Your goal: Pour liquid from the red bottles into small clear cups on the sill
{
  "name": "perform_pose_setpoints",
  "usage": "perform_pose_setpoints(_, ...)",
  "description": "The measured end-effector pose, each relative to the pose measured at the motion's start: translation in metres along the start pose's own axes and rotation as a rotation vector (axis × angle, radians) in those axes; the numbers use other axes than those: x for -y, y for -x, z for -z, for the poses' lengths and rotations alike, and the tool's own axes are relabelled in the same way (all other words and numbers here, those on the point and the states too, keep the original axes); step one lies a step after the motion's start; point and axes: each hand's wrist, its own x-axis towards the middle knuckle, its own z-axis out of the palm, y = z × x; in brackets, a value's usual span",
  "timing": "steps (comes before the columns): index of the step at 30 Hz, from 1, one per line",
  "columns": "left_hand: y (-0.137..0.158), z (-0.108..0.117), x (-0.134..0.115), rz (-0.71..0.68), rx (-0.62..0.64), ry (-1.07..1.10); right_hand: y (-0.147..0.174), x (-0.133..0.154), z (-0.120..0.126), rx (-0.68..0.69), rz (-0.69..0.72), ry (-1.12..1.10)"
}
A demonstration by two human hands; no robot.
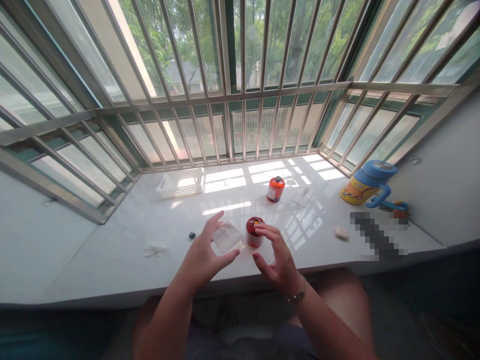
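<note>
My left hand (204,252) grips a clear plastic container (226,237) between the thumb and fingers, just above the table. To its right stands an open-topped red bottle (254,236) with a dark ring and an orange-brown centre at its mouth. My right hand (276,257) is curved on the bottle's right side, thumb and fingers apart. Its fingertips overlap the bottle's upper edge; whether they touch it I cannot tell. On the table left of my left hand lies a small black cap (192,235). Farther back, a similar red bottle (276,190) stands upright with its black cap on.
A white basket (180,184) sits at the back left. A crumpled white piece (154,249) lies front left, and a pale lump (341,233) lies to the right. A blue-and-yellow flask (365,184) stands at the right near a blurred patch. Barred windows border the white table (112,260).
</note>
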Motion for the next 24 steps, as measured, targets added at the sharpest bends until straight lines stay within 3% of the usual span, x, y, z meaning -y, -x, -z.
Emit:
perform_pose_setpoints(4, 0.000, -0.003, -0.024, -0.035, 0.024, 0.025, 0.008, 0.019, -0.011, 0.134, -0.057, -0.024)
perform_pose_setpoints(9, -0.001, -0.031, -0.044, -0.020, -0.004, 0.032, 0.014, 0.024, -0.026, -0.058, -0.209, -0.011)
perform_pose_setpoints(15, 0.001, -0.060, -0.053, -0.036, -0.024, 0.051, 0.017, 0.023, -0.025, -0.212, -0.406, 0.027)
perform_pose_setpoints(20, 0.003, -0.053, -0.044, -0.077, 0.099, 0.224, 0.023, 0.010, -0.015, -0.193, -0.445, -0.093)
perform_pose_setpoints(24, -0.009, -0.045, -0.013, -0.134, 0.007, 0.327, 0.026, -0.003, 0.001, -0.176, -0.474, -0.186)
